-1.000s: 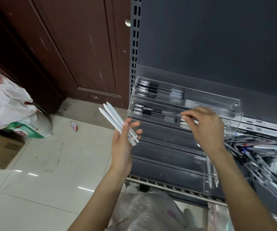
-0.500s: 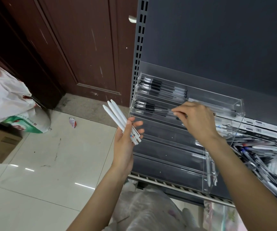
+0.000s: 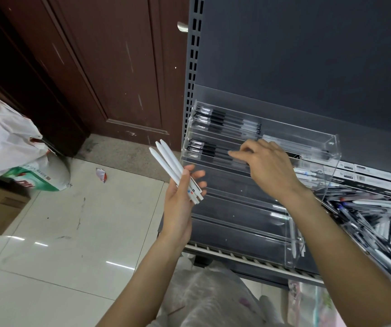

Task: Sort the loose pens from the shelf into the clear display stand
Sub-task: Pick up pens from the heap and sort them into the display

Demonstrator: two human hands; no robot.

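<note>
At far left a plastic bag (image 3: pixel 6 140) slumps on the tiled floor (image 3: pixel 72 223) beside a dark wooden door (image 3: pixel 109 67). Next comes the left hand (image 3: pixel 180 206), raised palm-up just left of the stand and curled around 3 white pens (image 3: pixel 173 168); their tapered tips point up and away to the left, their butt ends lie across the fingers. To its right sits the clear stand (image 3: pixel 317 185), a stepped acrylic rack on the shelf (image 3: pixel 248 259), with black pens (image 3: pixel 227 121) lying crosswise in tier 1 (the top one) and more in tier 2; the lower tiers look bare. The right hand (image 3: pixel 267 166) reaches into tier 2, fingers extended leftward and close together over the pens there; whether it pinches one I cannot tell. At far right the loose pens (image 3: pixel 376 223) lie heaped on the shelf.

The coming move likely turns on this: each trough runs left to right, while the white pens in the left hand stand diagonally. A pen would have to be turned level with a trough before it drops in. The right hand is already at the stand, the left just beside it, so a handover across is short.
</note>
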